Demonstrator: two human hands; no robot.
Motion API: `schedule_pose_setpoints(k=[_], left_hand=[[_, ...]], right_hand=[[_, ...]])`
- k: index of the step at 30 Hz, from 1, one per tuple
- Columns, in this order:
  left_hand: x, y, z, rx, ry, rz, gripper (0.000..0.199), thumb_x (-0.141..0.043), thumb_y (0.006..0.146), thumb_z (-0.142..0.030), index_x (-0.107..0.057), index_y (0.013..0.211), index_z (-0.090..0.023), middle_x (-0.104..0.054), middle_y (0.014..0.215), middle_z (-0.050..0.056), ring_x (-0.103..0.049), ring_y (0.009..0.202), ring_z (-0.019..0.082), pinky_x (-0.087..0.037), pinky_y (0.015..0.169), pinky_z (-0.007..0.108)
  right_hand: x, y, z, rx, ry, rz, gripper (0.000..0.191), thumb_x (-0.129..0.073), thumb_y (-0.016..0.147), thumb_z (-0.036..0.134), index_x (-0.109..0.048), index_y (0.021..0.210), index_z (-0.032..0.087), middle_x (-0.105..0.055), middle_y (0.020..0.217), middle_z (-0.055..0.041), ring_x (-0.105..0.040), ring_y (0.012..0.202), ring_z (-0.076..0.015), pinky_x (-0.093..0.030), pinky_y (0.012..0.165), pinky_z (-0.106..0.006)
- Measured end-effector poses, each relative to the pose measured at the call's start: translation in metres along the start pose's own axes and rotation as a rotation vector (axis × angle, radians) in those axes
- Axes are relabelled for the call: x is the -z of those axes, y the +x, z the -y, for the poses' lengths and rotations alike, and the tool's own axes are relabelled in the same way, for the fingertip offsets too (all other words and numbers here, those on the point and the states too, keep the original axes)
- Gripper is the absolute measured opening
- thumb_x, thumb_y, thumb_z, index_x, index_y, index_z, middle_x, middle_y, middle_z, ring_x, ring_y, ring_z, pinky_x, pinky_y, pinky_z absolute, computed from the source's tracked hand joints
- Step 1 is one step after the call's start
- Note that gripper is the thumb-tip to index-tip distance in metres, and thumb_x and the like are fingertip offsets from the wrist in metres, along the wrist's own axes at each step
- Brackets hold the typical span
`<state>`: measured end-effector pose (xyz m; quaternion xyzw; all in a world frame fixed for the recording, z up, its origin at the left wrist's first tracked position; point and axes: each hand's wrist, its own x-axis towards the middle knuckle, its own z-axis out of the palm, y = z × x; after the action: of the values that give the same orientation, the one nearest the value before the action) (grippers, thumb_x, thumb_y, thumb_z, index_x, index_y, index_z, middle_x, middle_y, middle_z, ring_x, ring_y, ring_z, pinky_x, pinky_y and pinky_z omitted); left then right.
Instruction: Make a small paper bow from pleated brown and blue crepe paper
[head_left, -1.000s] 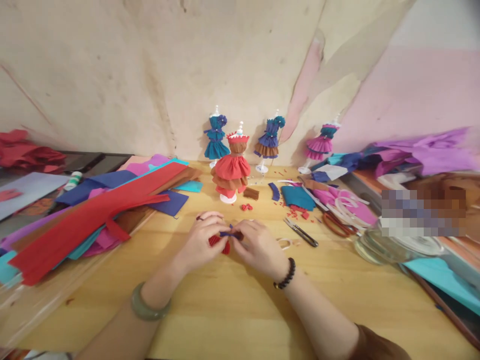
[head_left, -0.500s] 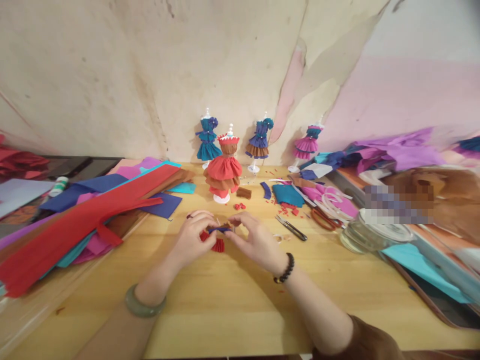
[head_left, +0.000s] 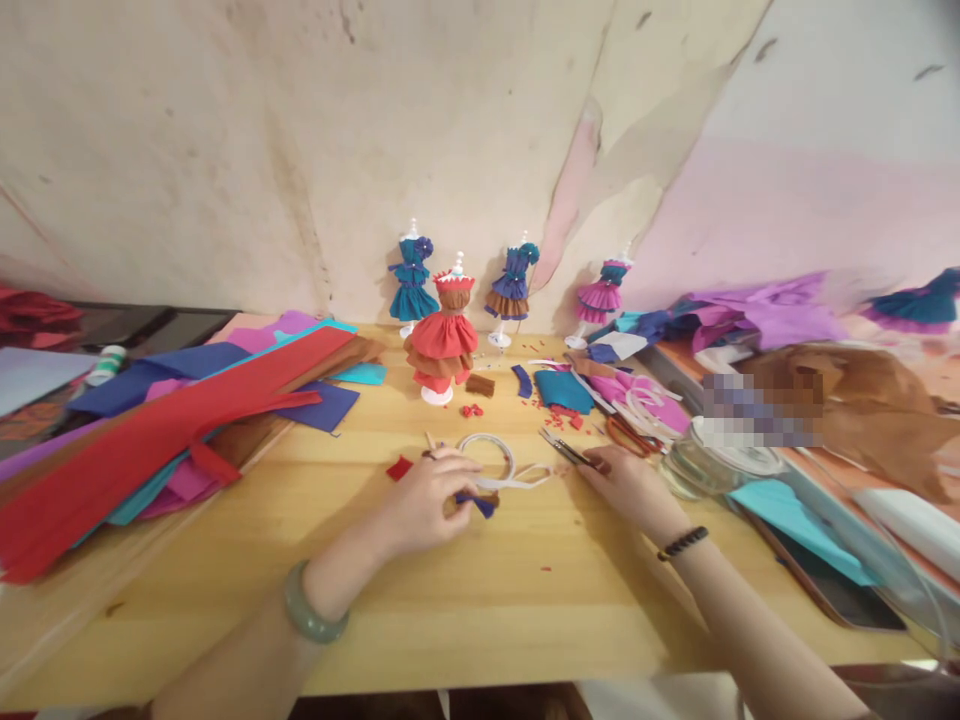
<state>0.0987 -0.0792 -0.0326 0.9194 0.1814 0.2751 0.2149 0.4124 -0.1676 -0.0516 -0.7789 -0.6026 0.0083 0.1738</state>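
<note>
My left hand (head_left: pixel 431 500) is closed in a pinch on a small blue and brown fabric piece (head_left: pixel 484 504), whose blue end sticks out past the thumb. A red fabric piece (head_left: pixel 399 467) lies beside that hand, partly covered by it. My right hand (head_left: pixel 630 490) has its fingers closed on the handle end of thread snips (head_left: pixel 562 446), blades pointing away to the left. Between the hands, a loop of white cord or ribbon (head_left: pixel 511 462) rests on the wooden table (head_left: pixel 480 600).
Small dress forms stand at the back, the nearest in a red and brown dress (head_left: pixel 444 338). Coloured fabric strips (head_left: pixel 187 430) pile up at left. To the right are orange-handled scissors (head_left: pixel 634 436), a glass jar (head_left: pixel 720 460) and a phone (head_left: pixel 832 580).
My right hand has let go of the fabric piece, moved right and taken hold of the snips. My left hand keeps the piece. The white loop now shows between the hands.
</note>
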Motion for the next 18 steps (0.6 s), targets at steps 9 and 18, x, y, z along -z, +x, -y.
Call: schedule_pose_setpoints(k=[9,18], left_hand=[[-0.016,0.011,-0.008,0.057,0.112,0.169,0.022,-0.055,0.072,-0.007,-0.069,0.08,-0.022,-0.07,0.106,0.008,-0.061,0.106,0.025,-0.045,0.096,0.039],[0.0,0.01,-0.006,0.173,0.13,0.181,0.026,-0.05,0.073,-0.007,-0.069,0.084,-0.021,-0.07,0.092,0.005,-0.064,0.093,0.022,-0.048,0.088,0.032]], right_hand=[[-0.01,-0.007,-0.005,0.049,0.179,-0.116,0.031,-0.044,0.09,0.027,-0.073,0.088,0.018,-0.073,0.088,-0.011,-0.068,0.08,-0.0239,-0.05,0.074,-0.034],[0.003,-0.013,-0.033,-0.154,0.234,-0.169,0.043,-0.039,0.089,0.037,-0.07,0.07,0.015,-0.066,0.055,-0.0061,-0.061,0.053,-0.021,-0.042,0.048,-0.028]])
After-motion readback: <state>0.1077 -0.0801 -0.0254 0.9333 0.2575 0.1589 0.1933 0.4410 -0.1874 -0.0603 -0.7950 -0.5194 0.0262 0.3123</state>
